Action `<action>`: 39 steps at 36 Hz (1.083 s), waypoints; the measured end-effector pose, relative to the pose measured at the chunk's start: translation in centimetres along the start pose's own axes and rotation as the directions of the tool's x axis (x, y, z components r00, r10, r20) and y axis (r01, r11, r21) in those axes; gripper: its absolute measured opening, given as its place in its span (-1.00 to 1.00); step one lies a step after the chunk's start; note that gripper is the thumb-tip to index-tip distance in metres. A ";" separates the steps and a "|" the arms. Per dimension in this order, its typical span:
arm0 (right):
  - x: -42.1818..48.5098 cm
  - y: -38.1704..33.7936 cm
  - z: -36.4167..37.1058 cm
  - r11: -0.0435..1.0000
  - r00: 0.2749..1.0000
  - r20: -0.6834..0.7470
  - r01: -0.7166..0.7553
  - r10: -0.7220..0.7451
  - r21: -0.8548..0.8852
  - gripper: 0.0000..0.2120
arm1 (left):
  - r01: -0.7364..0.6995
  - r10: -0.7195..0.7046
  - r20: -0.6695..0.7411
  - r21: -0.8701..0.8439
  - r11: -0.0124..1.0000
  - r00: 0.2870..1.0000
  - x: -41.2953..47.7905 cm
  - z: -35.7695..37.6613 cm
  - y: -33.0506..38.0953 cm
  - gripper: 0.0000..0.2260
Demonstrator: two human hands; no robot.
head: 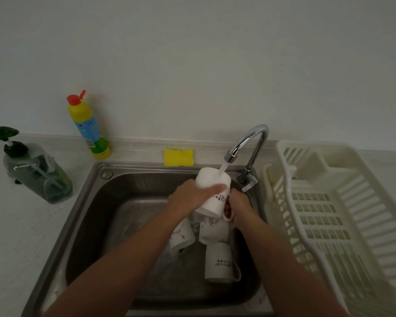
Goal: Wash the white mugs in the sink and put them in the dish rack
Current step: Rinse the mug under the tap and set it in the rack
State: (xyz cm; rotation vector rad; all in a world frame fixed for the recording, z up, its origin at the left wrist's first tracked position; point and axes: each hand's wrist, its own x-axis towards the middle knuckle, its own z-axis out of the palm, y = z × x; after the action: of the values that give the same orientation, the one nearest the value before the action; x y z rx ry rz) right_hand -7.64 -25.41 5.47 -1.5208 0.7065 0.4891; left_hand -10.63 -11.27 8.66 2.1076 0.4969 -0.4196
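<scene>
Both forearms [135, 259] reached over three mugs [220, 263] lying in the sink [82, 225], where the left hand [190, 199] clasped a white mug [212, 191] round its body and the right hand [239, 203] hooked its handle, tilting it bottom-up under the running tap [249, 143], seemingly to rinse it.

No text is legible: mug [212, 203] lettering and bottle [89, 131] label blur.
</scene>
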 end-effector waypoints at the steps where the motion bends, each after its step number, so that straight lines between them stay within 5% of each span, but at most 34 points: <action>1: -0.1 0.3 0.0 0.999 1.000 0.008 -0.013 0.012 0.036 -0.71 | -0.019 0.020 -0.021 0.053 0.998 1.000 -0.1 0.2 0.1 0.06; 5: 0.0 1.4 0.2 0.981 0.999 0.036 -0.043 0.037 0.188 -0.80 | -0.091 0.116 -0.083 0.260 0.961 0.990 -0.9 0.6 0.6 -0.09; 11: -0.3 2.5 0.5 0.909 0.996 0.081 -0.007 -0.029 0.416 -0.67 | -0.310 0.367 -0.089 0.375 0.874 0.926 -1.8 0.4 0.4 -0.15; 15: -0.9 2.6 0.5 0.852 0.994 0.035 0.067 -0.099 0.519 -0.79 | -0.452 0.483 -0.039 0.297 0.842 0.875 -1.8 -0.2 -0.9 -0.09; 20: -1.3 1.8 0.7 0.898 0.932 -0.120 0.363 -0.343 0.250 -0.75 | -0.536 0.536 -0.007 0.015 0.844 0.844 -1.3 -1.2 -3.7 -0.07; 27: -1.5 2.1 1.4 0.722 0.718 -0.114 0.692 -0.686 0.015 -0.52 | -0.632 0.626 -0.104 -0.041 0.774 0.773 -0.2 -1.2 -5.6 -0.14; 32: -2.1 0.7 2.2 0.587 0.583 -0.074 0.796 -0.809 -0.151 -0.45 | -0.574 0.551 -0.170 -0.147 0.806 0.817 0.3 -1.4 -6.7 -0.09; 39: -1.6 -1.3 3.6 0.472 0.499 -0.050 0.778 -0.865 -0.415 -0.49 | -0.448 0.448 -0.076 -0.307 0.840 0.891 0.5 -1.6 -7.6 -0.07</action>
State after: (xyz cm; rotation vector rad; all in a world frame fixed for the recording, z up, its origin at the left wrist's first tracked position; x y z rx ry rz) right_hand -7.53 -21.67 7.20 -2.0704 -0.0365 -0.3889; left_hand -13.77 -5.93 3.96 1.8315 0.0489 -0.0568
